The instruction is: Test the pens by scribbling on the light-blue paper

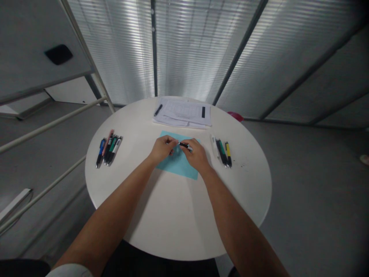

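A black and white pen [183, 145] lies almost level between my two hands, above a light blue sheet [178, 165]. My right hand [197, 154] is closed around the pen's barrel, with part of the white end showing past the fingers. My left hand [163, 149] is pinched at the pen's other end, its fingertips close to the silvery tip. A small dark piece shows among the left fingers, too small to make out. Both hands cover parts of the blue sheet, which lies flat on the round white table [173, 215].
To the left lies a bunch of several pens [108, 149], blue, pink, green and white. Several more pens [222, 152] lie at right, beside tiny dark bits. Papers [181, 111] with a dark pen [158, 110] on them are at the back. A railing [54, 123] stands left.
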Demonstrator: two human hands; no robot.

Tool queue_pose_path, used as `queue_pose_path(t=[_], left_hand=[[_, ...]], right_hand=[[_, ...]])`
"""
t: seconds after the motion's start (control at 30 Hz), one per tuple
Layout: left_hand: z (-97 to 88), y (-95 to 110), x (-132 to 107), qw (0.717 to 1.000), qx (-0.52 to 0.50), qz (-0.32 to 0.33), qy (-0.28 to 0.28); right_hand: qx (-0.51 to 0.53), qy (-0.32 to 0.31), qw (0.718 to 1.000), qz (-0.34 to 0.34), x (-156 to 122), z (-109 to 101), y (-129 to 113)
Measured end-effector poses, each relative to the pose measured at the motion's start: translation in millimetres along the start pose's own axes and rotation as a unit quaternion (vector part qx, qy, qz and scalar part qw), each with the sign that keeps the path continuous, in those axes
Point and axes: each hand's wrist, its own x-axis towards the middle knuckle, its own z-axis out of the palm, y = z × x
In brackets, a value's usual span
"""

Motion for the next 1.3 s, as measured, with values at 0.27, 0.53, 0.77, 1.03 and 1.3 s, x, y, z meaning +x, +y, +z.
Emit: queue_pose_path(t=[0.27,0.53,0.77,1.03,1.3], left_hand=[[-3.0,4.9,-1.8,0.994,-0.085,-0.035,-0.054],[-3.2,7.6,-4.4,0.994,-0.088,-0.032,-0.061],[-0.4,1.4,-1.2,0.999,-0.037,-0.011,-0.027],[1.6,4.6,-2.9,0.999,-0.034,-0.034,-0.005],[-0.3,5.7,-5.0,0.987,-0.144,-0.044,-0.054]], right_hand=[[0.033,0.007,0.999,0.003,-0.1,-1.1,-2.1],[0.044,0.006,0.999,-0.014,0.1,0.0,0.1],[0.043,0.01,0.999,-0.01,-0.6,0.7,-1.6],[0.037,0.015,0.999,-0.013,0.4,0.9,-1.8],[0.031,0.026,0.999,-0.004,0.6,-1.3,-2.8]])
